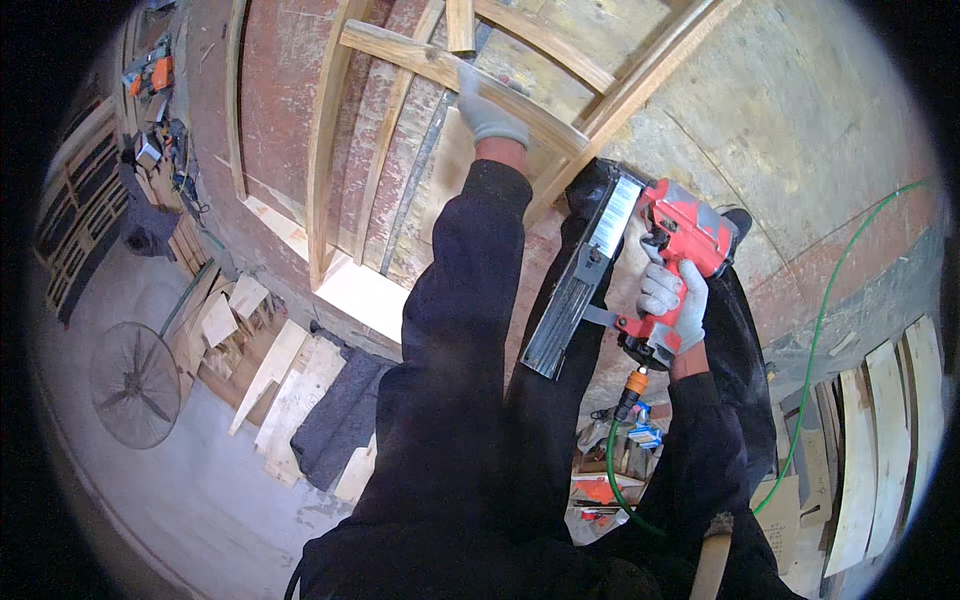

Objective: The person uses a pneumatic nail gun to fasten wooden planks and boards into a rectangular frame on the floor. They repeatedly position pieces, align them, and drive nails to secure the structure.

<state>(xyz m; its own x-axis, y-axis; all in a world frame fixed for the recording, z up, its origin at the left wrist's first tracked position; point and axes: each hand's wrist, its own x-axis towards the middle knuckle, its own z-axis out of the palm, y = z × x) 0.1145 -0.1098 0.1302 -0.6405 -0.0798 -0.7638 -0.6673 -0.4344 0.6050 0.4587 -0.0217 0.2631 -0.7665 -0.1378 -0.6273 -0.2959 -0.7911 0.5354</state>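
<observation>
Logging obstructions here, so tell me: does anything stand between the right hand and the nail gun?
Nothing visible except the grey glove: the right hand is closed around the red nail gun. The green hose hangs below, outside that grip.

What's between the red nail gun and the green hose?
In the head view, an orange fitting and a dark connector sit between the red nail gun and green hose.

Left hand (pixel 493 115) far, right hand (pixel 688 310) near
Left arm (pixel 465 260) extends forward; right fingers (pixel 657 290) curl into a grip.
</observation>
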